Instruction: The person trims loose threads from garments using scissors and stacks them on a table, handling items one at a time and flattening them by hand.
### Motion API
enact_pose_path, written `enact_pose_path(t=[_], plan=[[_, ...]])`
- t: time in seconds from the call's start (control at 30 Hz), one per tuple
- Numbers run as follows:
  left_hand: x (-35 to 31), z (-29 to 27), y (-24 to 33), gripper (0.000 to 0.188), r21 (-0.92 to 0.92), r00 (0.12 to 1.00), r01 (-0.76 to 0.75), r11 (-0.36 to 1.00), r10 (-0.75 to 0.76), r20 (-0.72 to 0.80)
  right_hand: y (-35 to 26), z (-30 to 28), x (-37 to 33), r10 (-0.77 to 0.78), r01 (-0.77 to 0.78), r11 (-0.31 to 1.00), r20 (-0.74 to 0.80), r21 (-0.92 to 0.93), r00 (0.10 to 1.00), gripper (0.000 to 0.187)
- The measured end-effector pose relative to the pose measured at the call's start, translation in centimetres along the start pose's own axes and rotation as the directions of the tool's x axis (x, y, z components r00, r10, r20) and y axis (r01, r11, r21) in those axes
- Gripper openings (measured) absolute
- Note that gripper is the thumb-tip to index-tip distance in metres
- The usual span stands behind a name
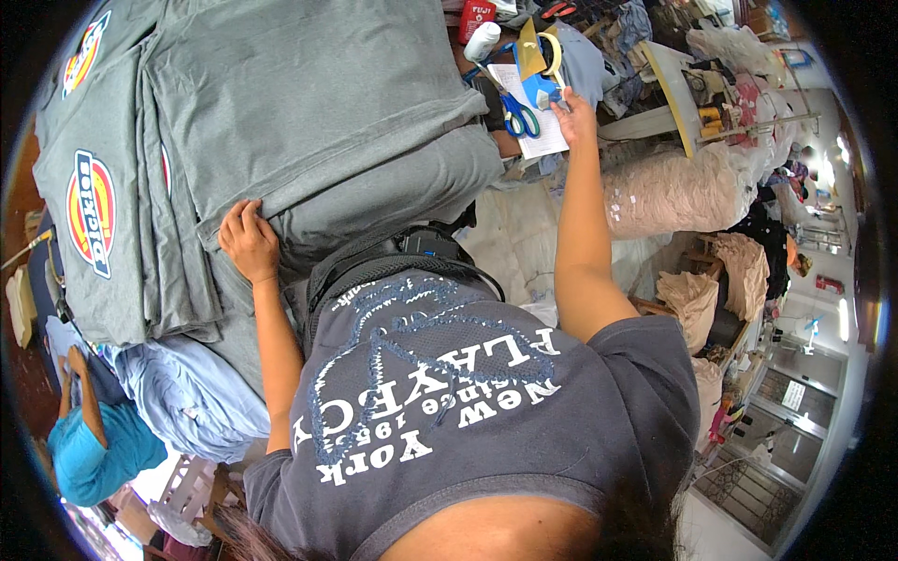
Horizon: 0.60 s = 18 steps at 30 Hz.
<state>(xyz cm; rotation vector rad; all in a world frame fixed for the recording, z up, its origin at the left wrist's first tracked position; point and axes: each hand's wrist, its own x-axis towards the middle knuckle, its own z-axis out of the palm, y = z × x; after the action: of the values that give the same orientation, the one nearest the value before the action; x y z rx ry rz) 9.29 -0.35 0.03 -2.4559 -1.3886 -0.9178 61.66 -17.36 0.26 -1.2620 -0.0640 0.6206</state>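
A stack of grey T-shirts [309, 84] covers the table in front of me, with colourful printed logos on the pieces at the left. My left hand [251, 245] lies on the folded near edge of the stack, fingers resting on the cloth and holding nothing. To the right, my right hand [574, 120] has its fingers closed at the near end of a blue tape dispenser [541, 91]. A roll of pale tape [556, 58] sits on that dispenser. Blue-handled scissors [520, 117] lie beside it on a sheet of white paper [544, 142].
A white bottle [482, 42] and a red can [476, 19] stand beyond the scissors. Large plastic-wrapped bundles [669, 192] fill the right side. At far left, a person in a blue shirt [105, 449] works near light blue cloth [192, 397].
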Motion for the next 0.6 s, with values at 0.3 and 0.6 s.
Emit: enact_pose_path(t=[0.3, 0.6], plan=[[0.0, 0.3, 0.1, 0.021, -0.018, 1.000, 0.008, 1.000, -0.008, 0.002, 3.5, -1.2, 2.4, -0.553, 0.306, 0.575, -0.086, -0.759, 0.829, 0.015], [-0.3, 0.1, -0.3, 0.022, 0.000, 1.000, 0.014, 1.000, -0.014, -0.010, 2.8, 1.5, -2.5, -0.676, 0.523, 0.457, 0.101, -0.720, 0.730, 0.018]])
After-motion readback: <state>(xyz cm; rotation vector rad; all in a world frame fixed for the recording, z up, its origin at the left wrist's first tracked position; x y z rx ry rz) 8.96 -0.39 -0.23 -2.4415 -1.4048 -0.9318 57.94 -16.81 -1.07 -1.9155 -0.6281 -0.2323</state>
